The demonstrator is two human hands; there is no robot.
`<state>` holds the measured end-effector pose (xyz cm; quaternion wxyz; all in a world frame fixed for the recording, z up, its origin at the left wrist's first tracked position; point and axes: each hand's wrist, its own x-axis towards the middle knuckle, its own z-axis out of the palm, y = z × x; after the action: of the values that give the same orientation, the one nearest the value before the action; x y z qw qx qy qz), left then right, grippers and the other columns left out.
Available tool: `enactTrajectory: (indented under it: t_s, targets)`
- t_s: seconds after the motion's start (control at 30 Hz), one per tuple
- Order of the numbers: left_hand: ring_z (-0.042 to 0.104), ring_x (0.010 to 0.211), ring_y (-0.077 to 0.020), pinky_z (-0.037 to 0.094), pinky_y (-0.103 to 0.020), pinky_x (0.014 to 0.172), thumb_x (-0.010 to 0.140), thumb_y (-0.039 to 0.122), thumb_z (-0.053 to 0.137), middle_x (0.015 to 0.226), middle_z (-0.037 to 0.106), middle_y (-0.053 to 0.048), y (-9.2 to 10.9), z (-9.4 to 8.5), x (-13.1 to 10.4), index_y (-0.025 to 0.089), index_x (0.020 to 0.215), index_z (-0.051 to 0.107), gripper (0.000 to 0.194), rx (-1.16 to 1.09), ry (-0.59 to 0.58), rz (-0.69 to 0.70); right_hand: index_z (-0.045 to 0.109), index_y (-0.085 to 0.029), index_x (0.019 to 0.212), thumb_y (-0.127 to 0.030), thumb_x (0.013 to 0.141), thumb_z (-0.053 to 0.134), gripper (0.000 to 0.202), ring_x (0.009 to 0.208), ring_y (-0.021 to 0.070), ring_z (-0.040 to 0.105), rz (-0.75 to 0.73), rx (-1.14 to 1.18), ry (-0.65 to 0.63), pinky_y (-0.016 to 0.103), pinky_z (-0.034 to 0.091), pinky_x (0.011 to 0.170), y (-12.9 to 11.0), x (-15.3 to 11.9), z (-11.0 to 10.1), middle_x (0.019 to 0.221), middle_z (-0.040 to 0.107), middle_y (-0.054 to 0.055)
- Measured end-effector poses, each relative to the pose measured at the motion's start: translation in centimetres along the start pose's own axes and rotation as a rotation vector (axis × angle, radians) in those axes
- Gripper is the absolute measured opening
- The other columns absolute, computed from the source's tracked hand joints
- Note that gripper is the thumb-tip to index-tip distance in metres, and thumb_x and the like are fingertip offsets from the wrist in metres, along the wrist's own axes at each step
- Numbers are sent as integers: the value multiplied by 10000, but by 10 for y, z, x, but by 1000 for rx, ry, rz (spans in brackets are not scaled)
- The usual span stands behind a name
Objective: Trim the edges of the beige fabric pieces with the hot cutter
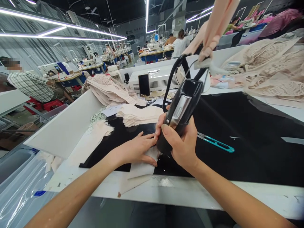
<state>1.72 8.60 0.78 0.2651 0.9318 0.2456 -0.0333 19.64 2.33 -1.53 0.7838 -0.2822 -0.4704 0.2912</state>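
My right hand [181, 142] is wrapped round a black handheld power tool [181, 101] with a silver lever along its body. The tool stands nearly upright, tilted to the right, its lower end down by the fabric. A black cable [171, 79] loops from its top, and peach cloth strips tied there run up out of view. My left hand [136, 147] lies flat with fingers apart, pressing small pale fabric pieces [142, 169] beside the tool's lower end. Those pieces overhang the edge of the black mat [237, 120]. What lies directly under the tool is hidden.
Teal thread snips [218, 144] rest right of the tool. Stacked pale fabric pieces [141, 114], a phone [144, 85] and a white vented machine box [160, 79] stand behind. Lace bundles [273, 69] fill the back right. A white side panel [64, 126] borders the left.
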Motion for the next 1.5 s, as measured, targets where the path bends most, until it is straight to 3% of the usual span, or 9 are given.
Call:
enactTrajectory:
  t_s: [0.17,0.27,0.4,0.47,0.57,0.73,0.87,1.13,1.5]
  targets:
    - [511,1825,-427,405,-755,1506,988,335,1099,1882,631,-159,-2,3,-1,329,1786,650,915,42,50,63,760,-333,1269,-554,1015,981,402,918,224,813,-5,-46,-6,453,770,891,0,-1,-2,1077,802,-5]
    - [598,1755,-389,505,-685,1464,1019,319,1073,1803,695,-153,0,12,-12,292,1667,714,741,83,193,98,760,-327,1209,-601,998,1008,425,852,204,802,-21,-15,-5,409,764,806,-4,2,-1,1020,803,-23]
    - [831,1279,-296,724,-454,1131,1152,279,923,1399,844,-103,11,41,-39,209,1369,774,272,254,465,-1,711,-314,1130,-586,977,1048,458,671,148,707,-40,16,-7,311,678,593,-14,9,-3,948,794,-50]
    - [827,1072,-266,726,-408,975,1201,264,843,1206,843,-52,17,58,-50,214,1268,771,110,350,487,-13,699,-315,1134,-579,955,1069,488,656,146,687,-43,-5,-21,298,649,560,-18,13,-5,924,776,-55]
    - [818,1024,-257,711,-389,946,1223,223,783,1167,842,-46,18,72,-58,207,1222,767,22,423,483,26,712,-324,1189,-611,918,1088,545,676,167,709,-37,-63,-25,314,658,563,-22,21,-9,929,781,-45]
    - [852,1145,-227,692,-387,1121,1208,19,653,1265,867,-60,5,66,-63,194,1327,772,242,455,466,176,742,-338,1183,-513,881,1124,517,680,180,764,-59,-199,-35,331,701,607,-28,27,-10,958,823,-46]
    - [864,1206,-219,665,-420,1256,1216,12,611,1306,883,-73,-2,57,-67,194,1292,776,257,456,489,209,716,-325,1142,-347,923,1087,431,696,162,778,-48,-149,-81,307,716,631,-34,23,-5,976,841,-51]
    - [868,1274,-233,734,-353,1151,1209,30,641,1393,872,-116,-14,59,-36,164,1365,782,249,421,644,28,733,-295,1168,-442,937,1109,465,666,151,794,-30,6,-60,298,734,623,-27,17,-7,932,843,-59]
    - [861,1284,-255,749,-402,1152,1223,81,648,1395,866,-121,-16,73,-36,179,1241,793,175,413,568,-60,807,-338,1192,-466,796,1174,555,613,219,752,16,-78,63,387,702,553,-32,16,-26,845,815,-30]
